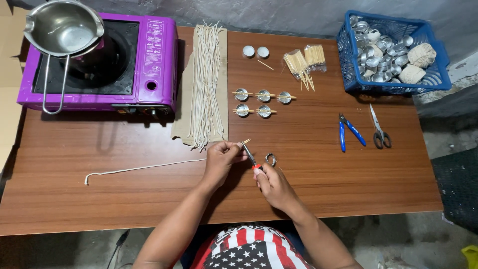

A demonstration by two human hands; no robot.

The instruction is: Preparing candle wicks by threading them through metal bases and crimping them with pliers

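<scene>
The left hand (221, 158) pinches the end of a long white string (144, 168) trailing across the desk (323, 164) below the purple stove (149, 65). The right hand (271, 183) is closed on red-handled pliers (250, 157), their tip beside the pinched end. A small metal cup (270, 159) lies just beside that hand.

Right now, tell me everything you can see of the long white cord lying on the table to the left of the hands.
The long white cotton-looking cord lies flat across the brown wood-grain table, running nearly straight from a small hooked end at the far left to the left hand, which grips its right end. It looks thin, soft and slightly wavy. Nothing else touches it; its gripped tip is hidden by the fingers.
</scene>
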